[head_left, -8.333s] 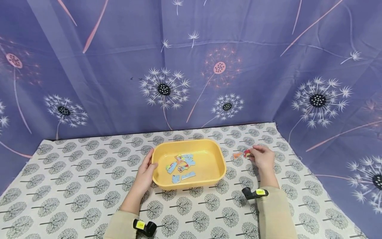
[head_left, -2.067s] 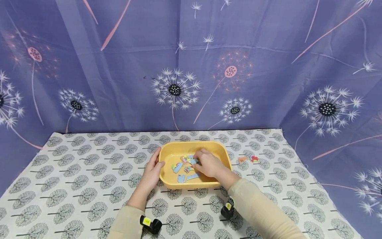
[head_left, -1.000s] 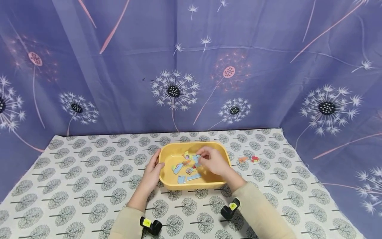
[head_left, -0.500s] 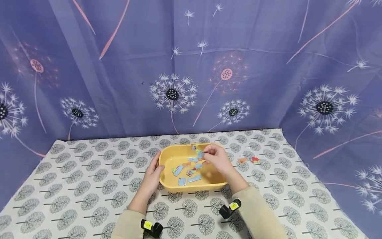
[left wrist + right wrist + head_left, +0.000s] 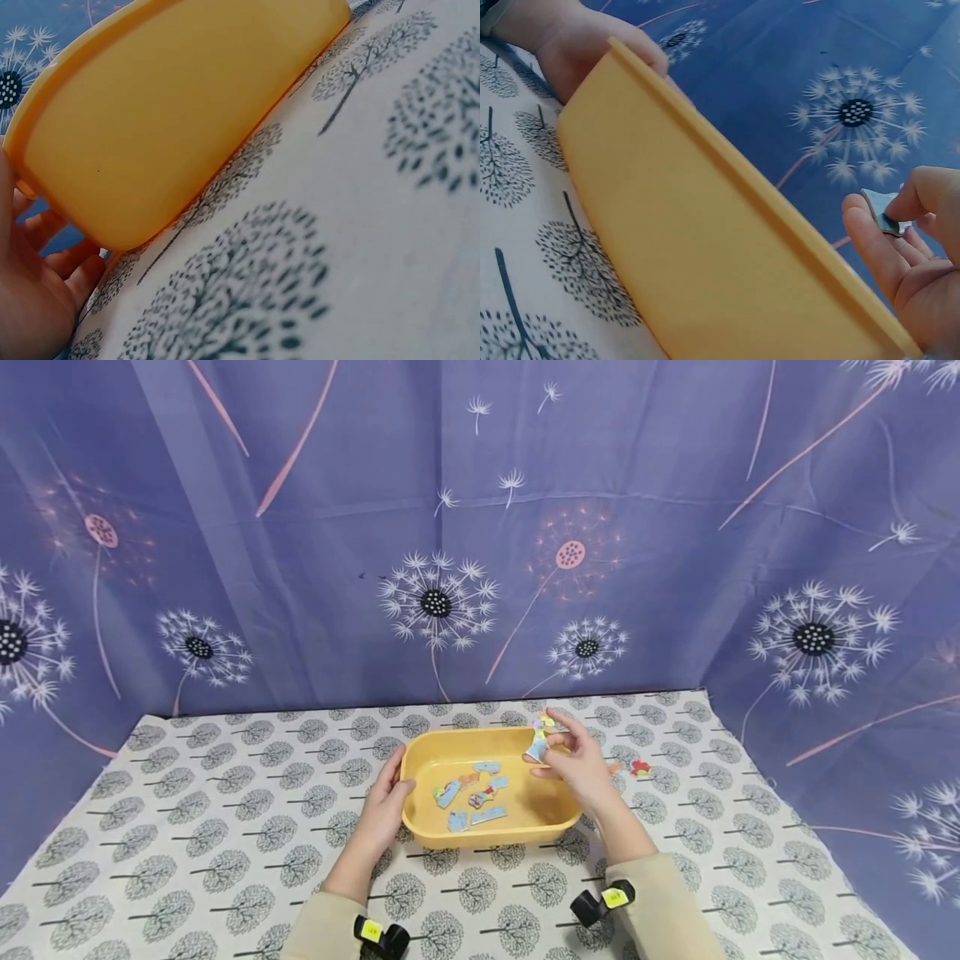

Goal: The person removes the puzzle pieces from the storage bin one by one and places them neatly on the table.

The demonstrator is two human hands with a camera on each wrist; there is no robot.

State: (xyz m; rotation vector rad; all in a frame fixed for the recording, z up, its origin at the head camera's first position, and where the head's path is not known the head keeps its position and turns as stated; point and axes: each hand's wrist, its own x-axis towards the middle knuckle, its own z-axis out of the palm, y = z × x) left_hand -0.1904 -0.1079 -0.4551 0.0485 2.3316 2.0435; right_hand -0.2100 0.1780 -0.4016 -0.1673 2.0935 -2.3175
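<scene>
My left hand (image 5: pixel 384 802) grips the left end of a yellow plastic tray (image 5: pixel 427 835), its thumb at the rim. In the left wrist view the fingers of the left hand (image 5: pixel 37 292) lie along the tray's outer wall. Above the tray's right end, my right hand (image 5: pixel 585 768) pinches a light blue and yellow puzzle piece (image 5: pixel 539 739) held up on edge. Thumb and fingers of the right hand (image 5: pixel 930 255) cover most of that puzzle piece (image 5: pixel 881 202) in the right wrist view. Several flat printed puzzle pieces (image 5: pixel 489 814) lie on the tray's floor.
To the right of the tray, a red puzzle piece (image 5: pixel 640 768) and an orange puzzle piece (image 5: pixel 614 768), partly hidden by the right hand, lie on the tree-print tablecloth (image 5: pixel 247 827). A purple dandelion curtain (image 5: pixel 315 585) stands behind the table.
My right hand has picked the blue and yellow puzzle piece out of the tray and lifted it up and rightward. Earlier it set down the red piece. My left hand keeps holding the tray.
</scene>
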